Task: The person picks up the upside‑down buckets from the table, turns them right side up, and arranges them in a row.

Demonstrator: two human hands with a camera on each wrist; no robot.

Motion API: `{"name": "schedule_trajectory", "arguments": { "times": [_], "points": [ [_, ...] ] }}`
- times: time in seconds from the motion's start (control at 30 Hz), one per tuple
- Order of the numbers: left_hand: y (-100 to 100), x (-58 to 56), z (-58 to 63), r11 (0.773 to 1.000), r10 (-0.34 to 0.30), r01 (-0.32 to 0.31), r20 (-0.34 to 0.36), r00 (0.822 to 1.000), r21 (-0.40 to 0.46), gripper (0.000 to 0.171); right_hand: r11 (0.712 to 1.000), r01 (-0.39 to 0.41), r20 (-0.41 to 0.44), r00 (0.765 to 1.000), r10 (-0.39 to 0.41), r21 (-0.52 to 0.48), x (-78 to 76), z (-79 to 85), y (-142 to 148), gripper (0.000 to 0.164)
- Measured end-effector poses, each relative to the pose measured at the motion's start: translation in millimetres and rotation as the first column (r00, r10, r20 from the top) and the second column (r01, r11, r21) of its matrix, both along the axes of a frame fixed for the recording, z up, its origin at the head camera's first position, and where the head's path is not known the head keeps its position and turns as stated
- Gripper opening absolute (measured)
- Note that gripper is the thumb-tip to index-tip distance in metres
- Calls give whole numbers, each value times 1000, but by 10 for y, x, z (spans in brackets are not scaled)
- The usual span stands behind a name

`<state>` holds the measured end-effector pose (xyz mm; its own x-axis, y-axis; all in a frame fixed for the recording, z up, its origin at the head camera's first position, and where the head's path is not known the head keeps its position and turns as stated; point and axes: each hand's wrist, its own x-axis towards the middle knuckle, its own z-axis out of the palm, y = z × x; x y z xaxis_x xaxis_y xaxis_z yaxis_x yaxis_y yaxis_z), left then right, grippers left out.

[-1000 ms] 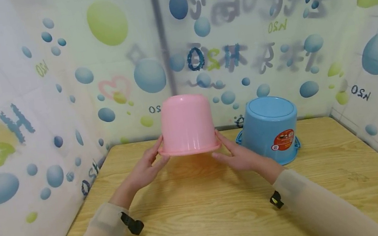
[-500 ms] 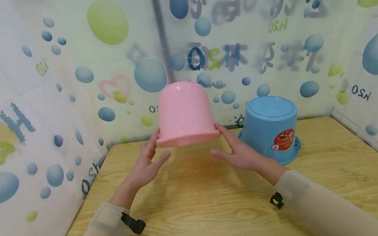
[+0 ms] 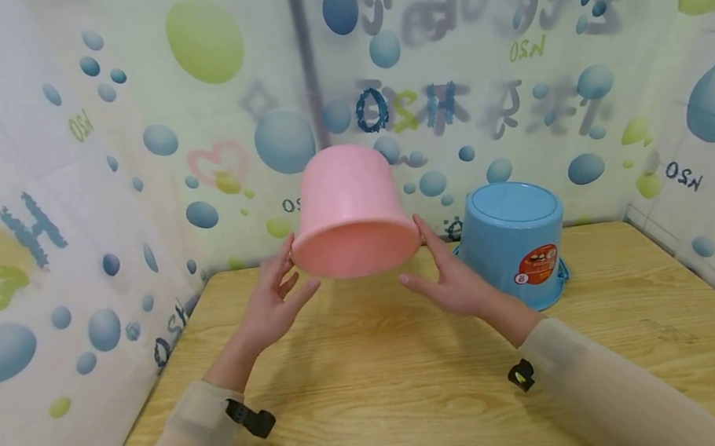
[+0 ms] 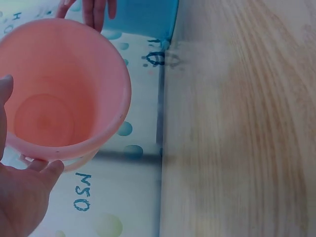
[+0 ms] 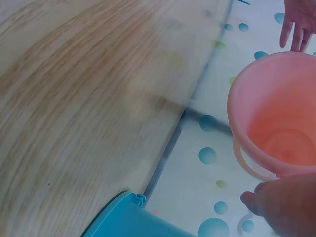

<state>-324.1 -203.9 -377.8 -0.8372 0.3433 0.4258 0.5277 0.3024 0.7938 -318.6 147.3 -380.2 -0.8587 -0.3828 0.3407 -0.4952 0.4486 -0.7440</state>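
Observation:
A pink bucket (image 3: 347, 185) hangs over the table, bottom up, with its mouth tilted toward me. My left hand (image 3: 271, 310) carries it on the left side of the rim, fingertips at the rim and thumb apart. On the opposite side my right hand (image 3: 454, 282) supports the rim with extended fingers, its thumb also off the bucket. Both wrist views look into the pink bucket's hollow inside (image 4: 49, 79). Below the rim, a loop of its handle (image 5: 244, 160) shows in the right wrist view.
An upside-down blue bucket (image 3: 512, 243) with a red label stands on the wooden table (image 3: 387, 393), just beyond my right hand. A patterned curtain (image 3: 221, 103) encloses the table's back and sides.
The pink bucket has risen and tipped, so its mouth now faces me. Both hands have risen slightly with it, and their thumbs have come away from the rim. The blue bucket stays put.

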Motion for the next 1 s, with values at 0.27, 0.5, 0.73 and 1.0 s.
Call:
{"name": "schedule_trajectory", "arguments": {
  "times": [0.27,0.5,0.73,1.0],
  "points": [
    [6,8,77,999,17,-16,-16,1000,51,91,1000,16,-6,1000,-16,-19,7,74,-6,112],
    [-7,-7,117,1000,24,-23,-95,995,13,100,1000,14,-12,1000,-15,-28,6,114,1,118],
    [-36,16,158,992,54,-66,-109,993,-109,105,978,-85,89,991,103,-188,-15,148,30,132],
    [-109,17,166,977,64,-86,-118,991,-196,109,966,-157,129,974,185,-205,-43,103,90,144]
  ]
}}
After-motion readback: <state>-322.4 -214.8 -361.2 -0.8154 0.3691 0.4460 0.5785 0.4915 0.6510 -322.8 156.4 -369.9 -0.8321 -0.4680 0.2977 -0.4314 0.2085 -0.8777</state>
